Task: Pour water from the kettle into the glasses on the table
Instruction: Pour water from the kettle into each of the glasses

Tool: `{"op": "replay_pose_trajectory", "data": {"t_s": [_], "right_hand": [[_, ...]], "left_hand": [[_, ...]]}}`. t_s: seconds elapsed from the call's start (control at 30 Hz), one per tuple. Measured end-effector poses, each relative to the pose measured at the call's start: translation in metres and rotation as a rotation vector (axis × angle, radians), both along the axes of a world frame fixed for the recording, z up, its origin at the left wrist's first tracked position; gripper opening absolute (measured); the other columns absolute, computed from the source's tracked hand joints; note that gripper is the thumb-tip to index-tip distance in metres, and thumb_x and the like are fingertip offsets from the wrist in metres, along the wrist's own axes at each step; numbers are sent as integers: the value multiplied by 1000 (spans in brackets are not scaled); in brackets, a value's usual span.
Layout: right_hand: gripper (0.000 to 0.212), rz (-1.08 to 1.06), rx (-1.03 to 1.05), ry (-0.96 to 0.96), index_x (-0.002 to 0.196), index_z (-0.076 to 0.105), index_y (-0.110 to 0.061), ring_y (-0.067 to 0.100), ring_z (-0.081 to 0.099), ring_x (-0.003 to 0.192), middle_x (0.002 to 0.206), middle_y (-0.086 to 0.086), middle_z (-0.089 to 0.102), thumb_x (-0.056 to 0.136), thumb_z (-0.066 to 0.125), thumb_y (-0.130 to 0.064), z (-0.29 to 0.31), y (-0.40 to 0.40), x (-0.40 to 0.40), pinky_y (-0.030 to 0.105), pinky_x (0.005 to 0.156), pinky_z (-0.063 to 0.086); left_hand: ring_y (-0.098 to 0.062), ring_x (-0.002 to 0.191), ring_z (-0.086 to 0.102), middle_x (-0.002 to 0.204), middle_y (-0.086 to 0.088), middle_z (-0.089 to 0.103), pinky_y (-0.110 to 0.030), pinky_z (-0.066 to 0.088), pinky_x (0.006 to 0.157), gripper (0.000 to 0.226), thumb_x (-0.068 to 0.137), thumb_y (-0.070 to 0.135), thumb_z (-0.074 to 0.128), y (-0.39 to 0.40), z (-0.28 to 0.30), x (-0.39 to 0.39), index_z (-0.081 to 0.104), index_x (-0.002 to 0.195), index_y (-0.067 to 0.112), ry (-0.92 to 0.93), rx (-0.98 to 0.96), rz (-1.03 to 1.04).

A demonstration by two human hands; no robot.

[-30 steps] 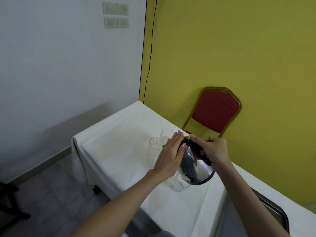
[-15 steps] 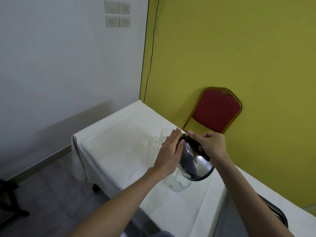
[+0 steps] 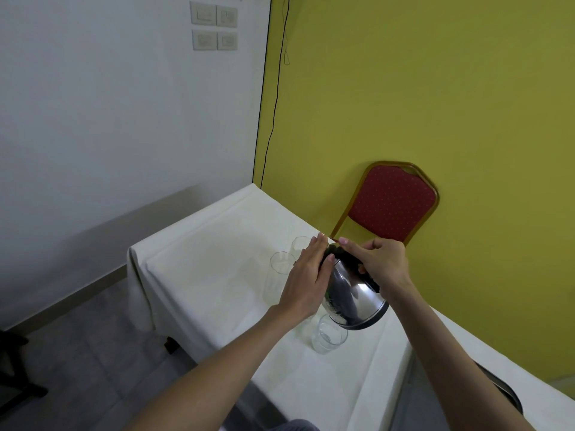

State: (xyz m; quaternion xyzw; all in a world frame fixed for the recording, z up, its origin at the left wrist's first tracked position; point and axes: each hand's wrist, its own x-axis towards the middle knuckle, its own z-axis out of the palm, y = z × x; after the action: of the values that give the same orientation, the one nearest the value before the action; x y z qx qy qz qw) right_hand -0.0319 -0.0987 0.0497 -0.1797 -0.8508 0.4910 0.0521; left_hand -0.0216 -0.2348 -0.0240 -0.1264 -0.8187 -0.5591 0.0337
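The table (image 3: 217, 275), covered by a white cloth, is the reference surface; its near end runs under both forearms, and a dark tray edge (image 3: 504, 396) shows at the table's near right corner; grey floor tiles lie to the table's left. On the table's near half stands one clear glass (image 3: 328, 339); the base of the kettle (image 3: 351, 293) hangs directly above that glass, clear of the cloth. The kettle is a polished steel body with a black top, tilted with its top toward the table's far end. The right hand (image 3: 384, 265) is closed around the kettle's black handle on its right side; the left hand (image 3: 306, 281) lies flat, fingers extended, against the kettle's left side and top. The hands sit close together with the kettle between them. Past the left hand, toward the table's middle, stand two more clear glasses (image 3: 280, 269), partly hidden by the fingers. Beyond the table's far right edge stands a red padded chair (image 3: 392, 203) against a yellow wall; a white wall with four switch plates (image 3: 214, 26) meets it behind the table's far corner.
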Motion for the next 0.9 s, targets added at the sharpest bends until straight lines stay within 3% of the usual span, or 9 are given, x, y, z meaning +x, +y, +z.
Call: {"op": "replay_pose_trajectory", "data": {"t_s": [0.17,0.33,0.6,0.7,0.9], "right_hand": [[46,6,4,-3,70,72,-7,38,73,64,62,16,72,64,89,-50,1,-1,-2,58,67,62],[43,16,6,2,67,70,-8,29,67,56,58,12,68,66,89,-47,1,0,-3,56,67,62],[44,38,36,14,69,71,-7,17,59,47,56,8,66,69,87,-47,3,0,-6,29,48,51],[45,33,36,11,72,72,-6,17,61,48,58,9,68,68,88,-47,3,2,-7,31,51,55],[45,35,55,9,71,71,-6,15,59,47,56,7,66,68,88,-48,3,3,-10,30,51,53]], "left_hand": [[-9,148,7,160,5,18,-34,16,120,52,103,38,29,3,-1,0,20,152,22,7,-63,13],[-8,148,1,161,6,14,-36,12,121,55,102,42,26,8,-5,1,15,153,23,17,-117,41],[-7,147,1,161,5,13,-31,9,118,55,103,40,27,10,-4,3,11,153,23,14,-119,50],[4,138,-3,161,5,13,-30,9,118,55,103,39,28,10,-3,2,12,153,23,21,-126,47],[7,133,-5,161,3,15,-31,7,119,53,104,36,29,11,-1,2,13,153,21,34,-119,54]]}}
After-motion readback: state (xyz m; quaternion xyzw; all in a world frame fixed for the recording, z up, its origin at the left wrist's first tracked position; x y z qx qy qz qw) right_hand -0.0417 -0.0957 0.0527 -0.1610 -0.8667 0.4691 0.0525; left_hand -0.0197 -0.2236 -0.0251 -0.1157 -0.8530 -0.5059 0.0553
